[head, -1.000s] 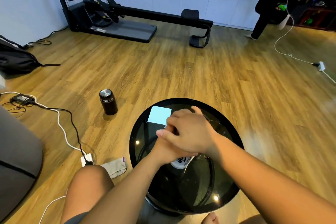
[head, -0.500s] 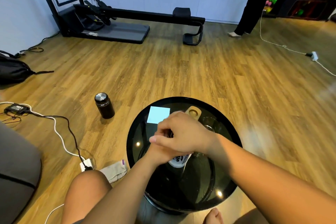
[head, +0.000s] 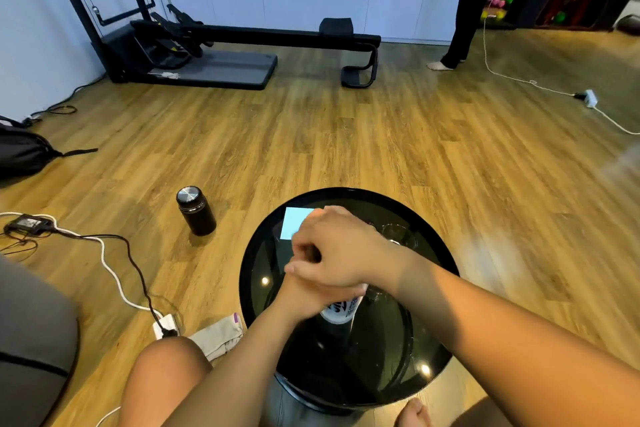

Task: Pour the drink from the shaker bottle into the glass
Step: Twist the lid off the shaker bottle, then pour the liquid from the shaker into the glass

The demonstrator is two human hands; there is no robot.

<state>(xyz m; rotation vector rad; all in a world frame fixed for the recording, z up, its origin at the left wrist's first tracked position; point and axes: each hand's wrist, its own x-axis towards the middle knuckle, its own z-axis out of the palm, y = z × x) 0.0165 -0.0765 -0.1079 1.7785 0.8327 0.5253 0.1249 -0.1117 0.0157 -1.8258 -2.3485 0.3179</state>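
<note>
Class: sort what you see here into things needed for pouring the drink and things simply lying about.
Needed:
shaker bottle, gripped by the left hand
right hand on its top
glass
round black table

Lying about:
black flask on the floor
blue paper
cloth
power strip

Shaker bottle (head: 341,310) on round table (head: 429,381); glass (head: 398,236) behind-right; flask (head: 195,211) on floor, left.

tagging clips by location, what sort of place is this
Probably a home workout room or small fitness studio: a black pilates-style exercise machine stands on the wooden plank floor, white built-in cabinets line the far wall, and coloured gear sits on a dark shelf.
</note>
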